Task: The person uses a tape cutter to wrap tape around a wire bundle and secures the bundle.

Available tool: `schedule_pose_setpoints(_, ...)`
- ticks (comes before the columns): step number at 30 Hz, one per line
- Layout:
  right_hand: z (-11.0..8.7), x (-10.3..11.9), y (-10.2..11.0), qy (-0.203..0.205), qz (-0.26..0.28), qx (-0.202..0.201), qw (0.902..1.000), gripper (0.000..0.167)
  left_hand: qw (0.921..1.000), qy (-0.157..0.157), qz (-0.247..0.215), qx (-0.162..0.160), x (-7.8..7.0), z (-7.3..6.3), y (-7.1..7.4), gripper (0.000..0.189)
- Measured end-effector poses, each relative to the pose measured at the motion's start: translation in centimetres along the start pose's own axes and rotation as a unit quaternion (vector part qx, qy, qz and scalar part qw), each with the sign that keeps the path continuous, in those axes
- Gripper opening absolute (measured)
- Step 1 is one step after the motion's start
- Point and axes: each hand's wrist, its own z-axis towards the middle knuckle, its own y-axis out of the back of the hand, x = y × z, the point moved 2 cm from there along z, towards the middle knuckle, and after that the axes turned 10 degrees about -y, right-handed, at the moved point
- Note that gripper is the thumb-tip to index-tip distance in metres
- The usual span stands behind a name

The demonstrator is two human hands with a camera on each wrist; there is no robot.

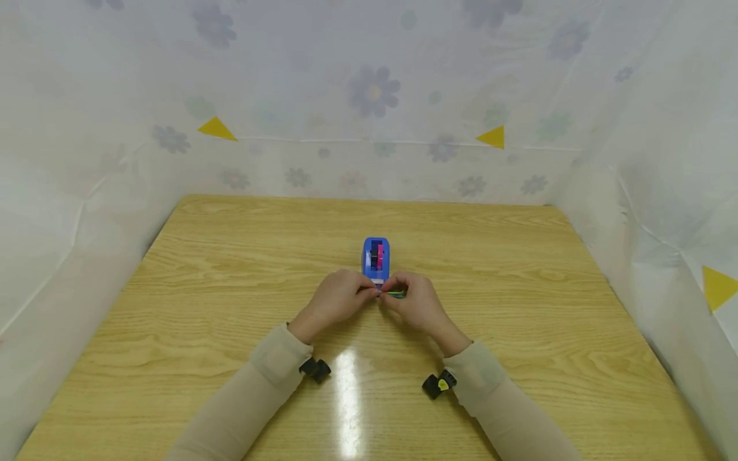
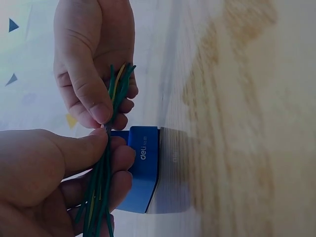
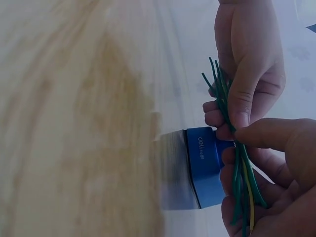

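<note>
A bundle of thin green and yellow wires [image 2: 102,180] is pinched near its middle between both hands. My left hand [image 1: 340,296] holds it between thumb and fingers, and my right hand [image 1: 419,303] pinches it right beside, the fingertips almost meeting. Both ends of the bundle fan out loosely, as the right wrist view shows. Whether anything is wrapped around the middle is hard to tell behind the thumbs. Just beyond the fingertips stands a blue tape dispenser [image 1: 366,262] with a pink and black hub; its front end is partly hidden by the hands.
The dispenser stands on a wood-grain table [image 1: 242,269]. White sheeting with a flower print [image 1: 375,93] encloses the back and sides, with yellow triangles [image 1: 217,129] on it. Small black devices [image 1: 315,369] sit at both wrists over beige sleeves.
</note>
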Motion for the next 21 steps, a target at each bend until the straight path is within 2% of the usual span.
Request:
schedule_pose_setpoints(6, 0.08, 0.14, 0.04, 0.015, -0.009, 0.0, 0.9998, 0.004, 0.9998, 0.003, 0.009, -0.02, 0.05, 0.02, -0.07, 0.015)
schedule_pose_setpoints(12, 0.04, 0.66, 0.19, 0.049, -0.014, 0.003, 0.9987, 0.007, 0.999, 0.011, -0.002, -0.044, -0.27, 0.07, 0.26, 0.013)
schedule_pose_setpoints(21, 0.12, 0.45, 0.05, 0.059, -0.014, 0.006, 0.9982, 0.013, 0.9979, 0.029, -0.027, -0.05, -0.27, 0.03, 0.17, 0.012)
